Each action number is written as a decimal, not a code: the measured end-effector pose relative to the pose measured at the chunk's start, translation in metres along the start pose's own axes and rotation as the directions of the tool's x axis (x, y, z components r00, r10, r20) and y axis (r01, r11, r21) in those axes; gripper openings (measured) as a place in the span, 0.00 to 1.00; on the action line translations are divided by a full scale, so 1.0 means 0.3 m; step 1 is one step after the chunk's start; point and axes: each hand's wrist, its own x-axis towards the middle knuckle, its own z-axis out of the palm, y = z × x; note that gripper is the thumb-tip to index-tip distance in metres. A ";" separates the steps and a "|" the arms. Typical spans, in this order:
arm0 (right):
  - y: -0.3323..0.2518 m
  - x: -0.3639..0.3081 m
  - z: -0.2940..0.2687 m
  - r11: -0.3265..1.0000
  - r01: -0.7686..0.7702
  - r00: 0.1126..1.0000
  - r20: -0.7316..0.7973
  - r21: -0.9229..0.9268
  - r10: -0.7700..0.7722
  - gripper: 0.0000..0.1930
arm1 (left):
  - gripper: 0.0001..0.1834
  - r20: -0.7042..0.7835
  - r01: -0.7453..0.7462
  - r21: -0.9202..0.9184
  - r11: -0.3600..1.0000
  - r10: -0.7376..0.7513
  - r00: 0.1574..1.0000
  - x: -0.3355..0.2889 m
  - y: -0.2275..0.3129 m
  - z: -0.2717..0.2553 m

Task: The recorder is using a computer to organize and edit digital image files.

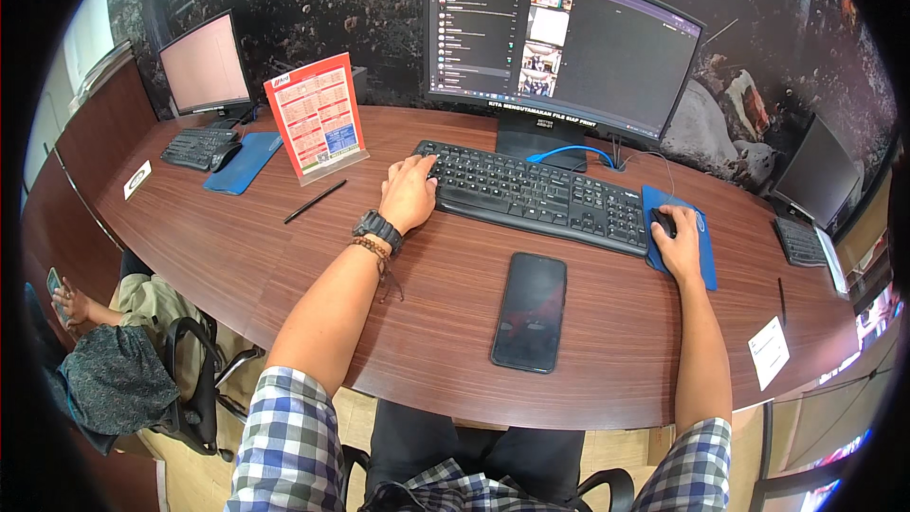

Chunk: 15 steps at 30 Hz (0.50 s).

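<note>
A black keyboard [540, 192] lies on the brown wooden desk in front of a large monitor [559, 47]. My left hand [409, 193] rests at the keyboard's left end, fingers loosely bent over its edge keys and holding nothing. It wears a dark watch and beaded bracelets on the wrist. At the keyboard's right, my right hand [679, 245] is wrapped over a black computer mouse [664, 220] on a blue mouse pad [703, 248]. Between my forearms a dark smartphone [529, 313] lies face up, its screen dark. The monitor displays a list and a column of small pictures.
Left of the keyboard stand a red-and-white price card [316, 118] in a clear holder and a black pen [315, 201]. Farther left are another monitor [205, 64] and keyboard. A white card [769, 353] lies at right. A seated person [123, 360] at lower left holds a phone.
</note>
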 end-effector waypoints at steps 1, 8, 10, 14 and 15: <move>0.000 0.000 -0.001 1.000 -0.003 1.000 0.001 0.007 0.003 0.18 | 0.25 0.018 0.009 0.011 1.000 -0.009 1.000 0.000 0.004 -0.003; 0.000 -0.002 -0.004 1.000 -0.014 1.000 0.002 0.008 0.014 0.18 | 0.25 0.032 0.029 0.017 0.999 -0.029 0.999 -0.004 0.019 -0.005; 0.008 0.002 -0.002 1.000 0.000 1.000 0.005 0.004 0.000 0.18 | 0.25 0.068 0.034 0.038 0.999 -0.036 0.997 0.001 0.023 -0.010; -0.005 0.001 0.001 1.000 0.000 1.000 0.002 0.003 0.000 0.18 | 0.25 0.004 -0.003 0.001 1.000 0.003 1.000 -0.001 -0.006 0.014; -0.012 0.001 0.002 1.000 -0.016 1.000 -0.003 -0.004 0.016 0.18 | 0.25 -0.021 0.003 0.007 1.000 -0.003 1.000 -0.001 -0.011 0.019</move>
